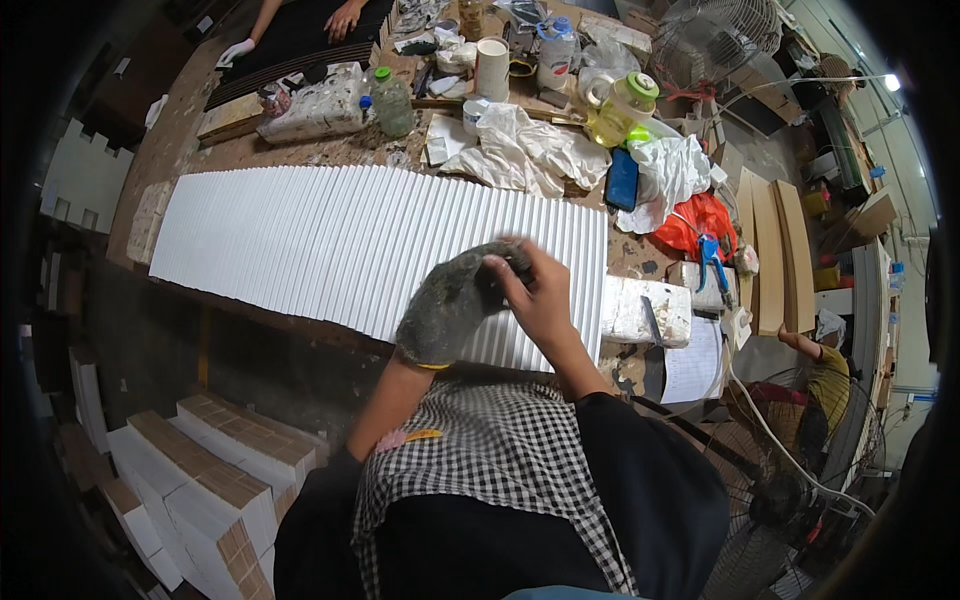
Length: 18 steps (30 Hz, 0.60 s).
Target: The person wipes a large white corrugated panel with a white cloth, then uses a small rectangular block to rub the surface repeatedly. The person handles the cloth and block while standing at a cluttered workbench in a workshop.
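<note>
My left hand (437, 308) wears a dark grey, worn work glove with a yellow cuff edge. Its fingers reach up to my bare right hand (543, 302), which partly hides them. With thumb and fingers bent, my right hand grips the finger end of the glove. Both hands are over the right part of a long row of white strips (330, 240), packed side by side on the workbench (140, 215). The strips form a ridged white sheet-like surface that runs away to the left.
White paint-stained blocks (645, 312) lie at the right. Behind the strips are crumpled cloth (530, 150), a blue phone (621, 180), bottles (392, 105) and a red plastic bag (700, 225). Fans (715, 40) stand around. White stacked boards (190, 480) sit lower left. Another person's hands (345, 20) work at the far end.
</note>
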Each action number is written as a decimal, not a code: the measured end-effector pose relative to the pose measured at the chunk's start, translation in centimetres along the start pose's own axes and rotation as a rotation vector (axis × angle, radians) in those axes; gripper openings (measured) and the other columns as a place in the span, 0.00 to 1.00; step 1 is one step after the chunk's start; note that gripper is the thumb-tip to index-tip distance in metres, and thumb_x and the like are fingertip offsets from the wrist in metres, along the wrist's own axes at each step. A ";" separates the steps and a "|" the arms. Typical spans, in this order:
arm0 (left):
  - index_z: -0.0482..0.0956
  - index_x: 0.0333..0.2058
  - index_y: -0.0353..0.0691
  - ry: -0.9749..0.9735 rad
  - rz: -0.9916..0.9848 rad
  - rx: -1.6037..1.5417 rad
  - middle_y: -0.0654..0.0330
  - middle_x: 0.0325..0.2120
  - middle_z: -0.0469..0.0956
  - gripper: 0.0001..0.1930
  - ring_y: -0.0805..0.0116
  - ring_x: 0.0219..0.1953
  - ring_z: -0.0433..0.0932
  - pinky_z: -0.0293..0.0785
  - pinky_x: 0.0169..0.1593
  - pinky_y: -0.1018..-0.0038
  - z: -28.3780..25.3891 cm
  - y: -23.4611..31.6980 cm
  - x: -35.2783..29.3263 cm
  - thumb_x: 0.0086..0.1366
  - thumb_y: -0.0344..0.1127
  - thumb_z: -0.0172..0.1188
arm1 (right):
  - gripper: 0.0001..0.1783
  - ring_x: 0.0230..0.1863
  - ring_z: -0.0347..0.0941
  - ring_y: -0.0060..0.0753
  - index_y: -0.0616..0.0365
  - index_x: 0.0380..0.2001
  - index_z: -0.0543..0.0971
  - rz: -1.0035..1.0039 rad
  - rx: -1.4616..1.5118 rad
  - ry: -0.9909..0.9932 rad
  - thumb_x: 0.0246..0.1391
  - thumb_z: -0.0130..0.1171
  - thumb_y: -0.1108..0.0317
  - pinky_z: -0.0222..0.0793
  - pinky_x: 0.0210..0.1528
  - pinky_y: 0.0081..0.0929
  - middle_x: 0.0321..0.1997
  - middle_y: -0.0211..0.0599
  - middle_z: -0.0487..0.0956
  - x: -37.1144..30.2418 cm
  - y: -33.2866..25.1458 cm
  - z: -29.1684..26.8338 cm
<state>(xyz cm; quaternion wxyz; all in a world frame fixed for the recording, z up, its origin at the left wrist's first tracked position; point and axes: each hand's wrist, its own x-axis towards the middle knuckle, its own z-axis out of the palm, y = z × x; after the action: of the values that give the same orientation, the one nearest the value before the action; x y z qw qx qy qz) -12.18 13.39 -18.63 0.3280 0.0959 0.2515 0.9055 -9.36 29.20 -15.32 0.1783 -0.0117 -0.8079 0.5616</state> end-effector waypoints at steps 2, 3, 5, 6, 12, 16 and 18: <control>0.63 0.68 0.31 -0.095 -0.127 0.276 0.46 0.66 0.68 0.28 0.54 0.66 0.70 0.63 0.72 0.57 1.0 1.7 0.2 0.80 0.46 0.39 | 0.07 0.28 0.81 0.34 0.65 0.40 0.83 -0.187 -0.133 0.075 0.58 0.67 0.76 0.74 0.33 0.26 0.29 0.40 0.82 0.1 0.2 0.1; 0.62 0.67 0.27 0.030 -0.142 0.601 0.42 0.67 0.66 0.29 0.49 0.66 0.69 0.60 0.73 0.53 1.4 1.6 -0.5 0.80 0.45 0.37 | 0.07 0.28 0.80 0.33 0.64 0.40 0.83 -0.206 -0.149 0.081 0.57 0.68 0.77 0.74 0.32 0.26 0.29 0.40 0.82 0.2 0.2 0.1; 0.56 0.69 0.23 0.370 -0.174 -0.361 0.38 0.69 0.61 0.30 0.44 0.71 0.62 0.52 0.75 0.50 -0.4 0.9 -1.9 0.81 0.43 0.31 | 0.07 0.27 0.79 0.31 0.63 0.39 0.84 -0.246 -0.179 0.088 0.56 0.68 0.77 0.73 0.31 0.25 0.29 0.40 0.82 0.5 0.1 -0.2; 0.56 0.69 0.23 0.274 -0.182 0.082 0.38 0.70 0.60 0.32 0.44 0.71 0.61 0.50 0.76 0.50 0.3 1.2 -1.5 0.80 0.47 0.32 | 0.08 0.27 0.78 0.30 0.63 0.39 0.84 -0.270 -0.205 0.103 0.56 0.68 0.77 0.72 0.30 0.24 0.29 0.39 0.82 0.6 0.0 -0.3; 0.53 0.70 0.23 -0.128 -0.147 -0.553 0.36 0.71 0.57 0.54 0.42 0.74 0.54 0.41 0.77 0.50 3.0 2.5 -0.6 0.70 0.75 0.35 | 0.10 0.19 0.74 0.28 0.58 0.36 0.84 -0.431 -0.211 0.232 0.49 0.75 0.72 0.67 0.21 0.26 0.24 0.32 0.76 1.7 -0.5 0.0; 0.55 0.69 0.24 -0.021 -0.096 -0.384 0.37 0.69 0.59 0.50 0.44 0.71 0.56 0.44 0.75 0.52 1.9 2.1 -1.4 0.70 0.71 0.37 | 0.10 0.20 0.74 0.27 0.57 0.35 0.85 -0.422 -0.302 0.219 0.49 0.75 0.72 0.68 0.22 0.25 0.24 0.31 0.76 1.8 -0.2 -0.6; 0.56 0.68 0.25 0.023 -0.065 -0.328 0.38 0.68 0.60 0.48 0.45 0.70 0.58 0.46 0.73 0.53 1.7 2.1 -1.9 0.70 0.69 0.38 | 0.10 0.20 0.73 0.26 0.58 0.36 0.85 -0.383 -0.297 0.213 0.49 0.75 0.74 0.67 0.23 0.25 0.24 0.32 0.77 1.6 0.3 -0.5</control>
<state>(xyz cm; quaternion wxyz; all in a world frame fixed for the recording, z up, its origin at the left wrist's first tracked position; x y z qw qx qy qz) -11.28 11.49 -16.11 0.3655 0.0224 0.1072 0.9244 -10.78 30.07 -14.98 0.3617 0.0563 -0.8457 0.3884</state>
